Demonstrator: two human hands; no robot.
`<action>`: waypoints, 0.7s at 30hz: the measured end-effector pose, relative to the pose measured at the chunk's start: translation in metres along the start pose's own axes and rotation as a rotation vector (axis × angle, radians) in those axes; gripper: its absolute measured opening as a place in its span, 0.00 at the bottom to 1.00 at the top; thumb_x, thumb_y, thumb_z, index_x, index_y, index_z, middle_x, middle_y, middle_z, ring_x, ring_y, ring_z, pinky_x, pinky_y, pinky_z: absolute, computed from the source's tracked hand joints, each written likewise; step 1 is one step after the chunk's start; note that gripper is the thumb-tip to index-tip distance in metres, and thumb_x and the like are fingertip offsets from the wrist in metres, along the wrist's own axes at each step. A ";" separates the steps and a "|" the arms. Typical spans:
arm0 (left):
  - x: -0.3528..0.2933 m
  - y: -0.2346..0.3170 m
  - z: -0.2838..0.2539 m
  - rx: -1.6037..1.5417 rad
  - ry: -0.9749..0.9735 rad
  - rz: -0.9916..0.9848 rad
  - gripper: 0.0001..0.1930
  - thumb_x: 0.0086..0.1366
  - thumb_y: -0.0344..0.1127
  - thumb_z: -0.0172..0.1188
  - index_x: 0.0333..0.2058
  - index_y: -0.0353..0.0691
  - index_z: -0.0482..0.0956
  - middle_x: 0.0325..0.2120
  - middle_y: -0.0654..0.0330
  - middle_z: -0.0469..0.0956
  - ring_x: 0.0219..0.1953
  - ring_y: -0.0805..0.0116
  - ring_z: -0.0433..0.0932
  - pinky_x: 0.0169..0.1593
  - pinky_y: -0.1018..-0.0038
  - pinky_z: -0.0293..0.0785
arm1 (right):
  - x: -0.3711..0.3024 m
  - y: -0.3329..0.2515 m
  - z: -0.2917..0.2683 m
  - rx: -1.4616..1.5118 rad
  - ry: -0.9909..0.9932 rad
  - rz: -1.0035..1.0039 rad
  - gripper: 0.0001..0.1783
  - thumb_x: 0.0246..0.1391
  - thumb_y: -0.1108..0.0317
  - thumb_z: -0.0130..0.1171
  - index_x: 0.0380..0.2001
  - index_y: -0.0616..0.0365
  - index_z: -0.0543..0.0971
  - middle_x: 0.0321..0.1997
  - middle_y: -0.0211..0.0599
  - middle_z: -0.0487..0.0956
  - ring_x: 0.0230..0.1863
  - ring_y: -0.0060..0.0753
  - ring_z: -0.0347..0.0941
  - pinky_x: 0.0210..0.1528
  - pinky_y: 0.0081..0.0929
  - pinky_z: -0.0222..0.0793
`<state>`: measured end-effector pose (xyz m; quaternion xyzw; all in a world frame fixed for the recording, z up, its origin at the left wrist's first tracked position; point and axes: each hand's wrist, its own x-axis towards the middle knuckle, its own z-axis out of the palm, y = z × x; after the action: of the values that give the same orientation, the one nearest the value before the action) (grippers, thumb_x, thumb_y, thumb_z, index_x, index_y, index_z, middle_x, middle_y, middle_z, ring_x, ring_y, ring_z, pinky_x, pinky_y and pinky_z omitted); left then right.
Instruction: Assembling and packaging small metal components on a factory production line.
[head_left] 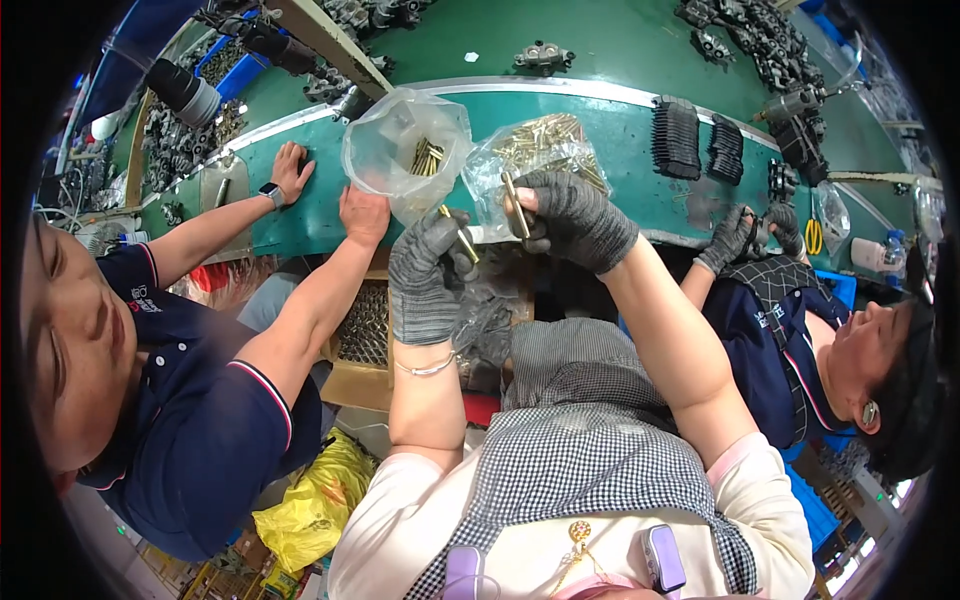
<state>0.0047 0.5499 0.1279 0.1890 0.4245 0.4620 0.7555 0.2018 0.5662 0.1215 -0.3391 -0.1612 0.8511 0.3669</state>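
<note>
Pins point(467, 244) look glossy metal; bags point(364, 158), crinkled plastic.

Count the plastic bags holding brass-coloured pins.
2: one bag just beyond your left hand, the other bag partly behind your right hand. More may be hidden.

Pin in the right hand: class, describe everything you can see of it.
The pin is slim, straight and brass-toned, metallic by its look. It appears near upright in the picture, top leaning slightly left. The right hand, in a grey glove with a bare thumb tip, grips it beside a clear bag. Finer detail is too small to tell.
</note>
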 end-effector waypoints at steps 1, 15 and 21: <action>-0.001 0.000 -0.004 0.002 0.005 -0.009 0.10 0.55 0.35 0.60 0.34 0.35 0.76 0.18 0.65 0.72 0.17 0.81 0.70 0.20 0.86 0.64 | 0.000 0.001 0.001 0.005 -0.023 -0.007 0.15 0.45 0.60 0.63 0.28 0.60 0.76 0.20 0.28 0.71 0.19 0.20 0.64 0.19 0.16 0.60; -0.003 -0.018 -0.012 0.391 -0.010 0.150 0.07 0.56 0.32 0.59 0.31 0.35 0.77 0.21 0.67 0.74 0.17 0.81 0.70 0.20 0.86 0.66 | -0.006 0.002 0.015 -0.212 -0.011 -0.094 0.15 0.43 0.58 0.63 0.22 0.58 0.73 0.17 0.25 0.67 0.17 0.17 0.60 0.17 0.17 0.54; -0.011 -0.004 0.007 0.157 -0.068 -0.043 0.04 0.55 0.30 0.61 0.27 0.37 0.77 0.19 0.67 0.74 0.16 0.80 0.69 0.19 0.85 0.65 | -0.014 -0.003 0.025 -0.549 0.033 -0.114 0.14 0.42 0.61 0.64 0.23 0.62 0.77 0.18 0.27 0.71 0.20 0.18 0.65 0.24 0.18 0.61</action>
<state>0.0100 0.5390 0.1348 0.2542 0.4376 0.4042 0.7619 0.1934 0.5571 0.1477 -0.4301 -0.3986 0.7478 0.3112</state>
